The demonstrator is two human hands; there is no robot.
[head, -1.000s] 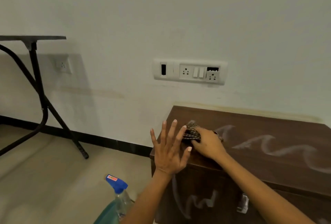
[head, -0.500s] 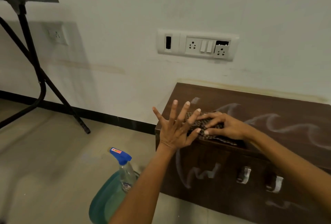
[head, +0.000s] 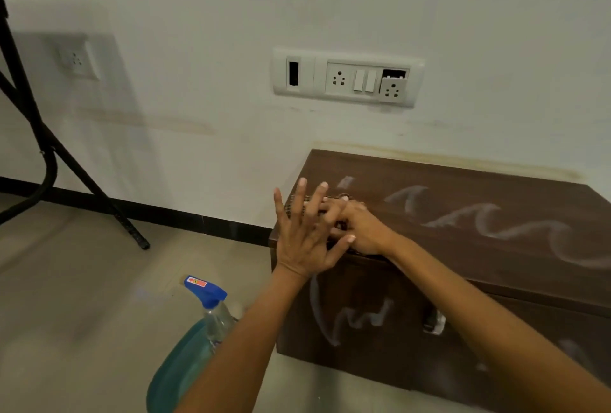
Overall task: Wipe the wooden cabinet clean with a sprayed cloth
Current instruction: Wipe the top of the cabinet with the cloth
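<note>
no legible txt, red label on spray bottle cap too blurred to read

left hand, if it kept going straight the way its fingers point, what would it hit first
Likely the white wall behind the cabinet. The open left hand points up and away by the cabinet's left corner, over the cloth, though depth is unclear.

There is only 1 view, from a camera on the person's head, looking forward and down toward the wall and the floor. It is near the wooden cabinet, and both forearms enter from the bottom edge.
</note>
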